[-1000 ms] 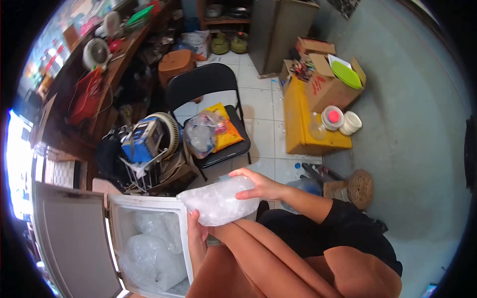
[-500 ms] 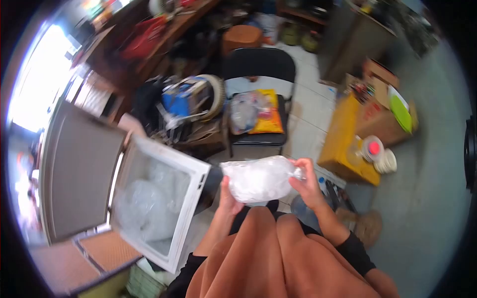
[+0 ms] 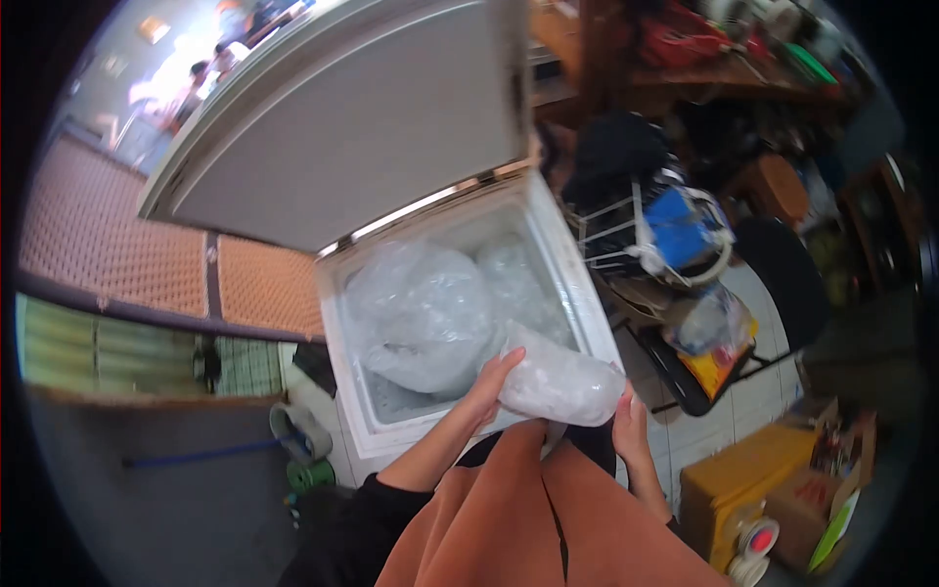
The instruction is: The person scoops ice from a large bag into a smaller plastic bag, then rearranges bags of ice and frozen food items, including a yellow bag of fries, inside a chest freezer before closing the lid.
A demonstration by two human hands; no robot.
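Note:
A clear plastic bag of ice [image 3: 561, 387] lies between my two hands at the front edge of an open chest freezer [image 3: 391, 437]. My left hand [image 3: 494, 386] grips its left end, thumb on top. At the other end, my right hand [image 3: 631, 423] holds the bag by its side, with some fingers hidden behind it. Inside the freezer sit a large, bulging clear plastic bag [image 3: 421, 308] and another clear bag [image 3: 515, 279] at the right wall. The freezer lid [image 3: 362, 127] stands raised at the back.
Right of the freezer, a black folding chair [image 3: 782, 284] carries plastic packages. A yellow box [image 3: 729, 474] and an open cardboard box [image 3: 817, 499] stand at the lower right. A woven orange panel [image 3: 269, 284] and a grey pail [image 3: 298, 433] are at the left.
My view has turned left toward the freezer, so the chair and boxes now appear further right. The bag of ice, still in both hands, has come over to the freezer's front edge.

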